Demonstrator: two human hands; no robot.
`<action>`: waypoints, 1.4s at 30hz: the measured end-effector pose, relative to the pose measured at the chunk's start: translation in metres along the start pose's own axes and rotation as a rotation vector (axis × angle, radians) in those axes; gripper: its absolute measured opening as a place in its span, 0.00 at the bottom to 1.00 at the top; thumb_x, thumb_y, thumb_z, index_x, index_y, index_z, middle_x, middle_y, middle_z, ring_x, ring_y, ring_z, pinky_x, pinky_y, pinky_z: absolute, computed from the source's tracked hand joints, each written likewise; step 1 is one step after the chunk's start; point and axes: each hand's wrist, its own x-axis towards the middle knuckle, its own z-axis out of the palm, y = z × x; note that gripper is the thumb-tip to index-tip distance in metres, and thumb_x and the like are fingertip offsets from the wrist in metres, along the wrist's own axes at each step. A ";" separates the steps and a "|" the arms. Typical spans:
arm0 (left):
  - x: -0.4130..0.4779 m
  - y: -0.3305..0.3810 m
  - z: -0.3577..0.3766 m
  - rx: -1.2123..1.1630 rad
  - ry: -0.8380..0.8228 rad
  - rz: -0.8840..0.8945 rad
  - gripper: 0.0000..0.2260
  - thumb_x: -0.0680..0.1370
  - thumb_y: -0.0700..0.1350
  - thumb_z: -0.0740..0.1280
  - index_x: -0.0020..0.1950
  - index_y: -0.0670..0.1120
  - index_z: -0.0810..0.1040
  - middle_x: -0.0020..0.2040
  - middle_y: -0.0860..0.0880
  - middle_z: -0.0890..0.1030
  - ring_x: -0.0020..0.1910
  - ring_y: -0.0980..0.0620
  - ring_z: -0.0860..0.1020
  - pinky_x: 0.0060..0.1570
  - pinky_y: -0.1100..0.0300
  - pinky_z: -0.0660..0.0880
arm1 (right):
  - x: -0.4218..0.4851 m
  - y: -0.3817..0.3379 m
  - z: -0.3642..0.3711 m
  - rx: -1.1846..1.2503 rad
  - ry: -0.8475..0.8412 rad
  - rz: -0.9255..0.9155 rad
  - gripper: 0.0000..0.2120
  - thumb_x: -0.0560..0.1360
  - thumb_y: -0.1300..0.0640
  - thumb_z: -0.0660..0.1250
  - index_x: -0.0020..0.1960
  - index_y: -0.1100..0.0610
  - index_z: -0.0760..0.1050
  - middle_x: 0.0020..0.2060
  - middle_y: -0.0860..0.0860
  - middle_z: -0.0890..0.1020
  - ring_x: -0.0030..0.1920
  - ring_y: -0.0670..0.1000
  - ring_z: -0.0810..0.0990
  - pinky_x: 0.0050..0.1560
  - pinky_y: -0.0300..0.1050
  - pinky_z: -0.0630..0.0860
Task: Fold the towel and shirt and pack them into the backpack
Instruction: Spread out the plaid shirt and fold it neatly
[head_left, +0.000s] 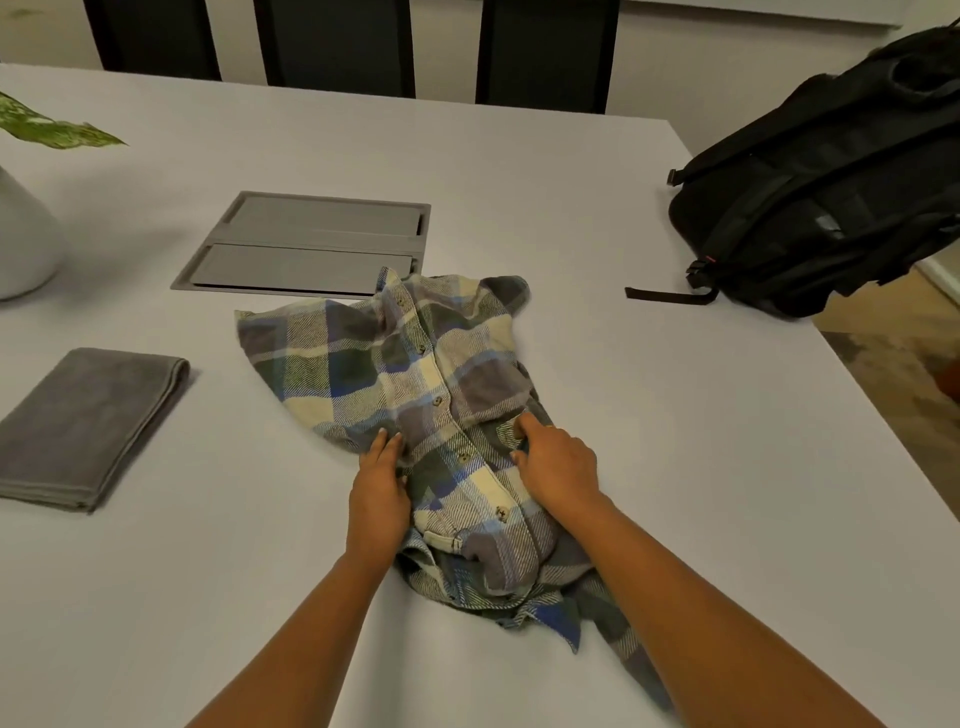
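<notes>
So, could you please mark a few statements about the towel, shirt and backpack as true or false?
1. The towel lies folded to the left of the shirt. True.
2. The shirt is packed in the backpack. False: it lies rumpled on the table.
3. Both the left hand and the right hand touch the shirt. True.
4. The backpack sits right beside the towel. False: it lies at the far right, across the shirt from the towel.
</notes>
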 end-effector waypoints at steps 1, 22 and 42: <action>0.000 0.002 0.002 -0.018 0.004 0.001 0.23 0.77 0.30 0.59 0.72 0.42 0.66 0.74 0.45 0.62 0.73 0.46 0.62 0.69 0.59 0.58 | -0.001 0.004 -0.002 -0.007 -0.001 0.004 0.10 0.79 0.55 0.58 0.60 0.55 0.68 0.53 0.55 0.79 0.51 0.57 0.77 0.46 0.44 0.68; 0.025 -0.011 -0.021 0.163 0.028 -0.306 0.35 0.77 0.54 0.64 0.76 0.46 0.50 0.77 0.41 0.47 0.75 0.38 0.48 0.70 0.37 0.48 | 0.008 -0.055 -0.005 -0.135 -0.089 -0.263 0.29 0.76 0.43 0.62 0.73 0.50 0.59 0.75 0.52 0.54 0.75 0.54 0.48 0.69 0.67 0.50; 0.041 0.012 -0.029 -0.251 0.078 -0.213 0.29 0.75 0.25 0.52 0.74 0.45 0.63 0.69 0.39 0.70 0.67 0.39 0.69 0.66 0.49 0.65 | -0.016 -0.058 0.010 -0.406 -0.634 -0.188 0.50 0.68 0.40 0.71 0.76 0.45 0.40 0.74 0.58 0.35 0.74 0.64 0.37 0.63 0.77 0.50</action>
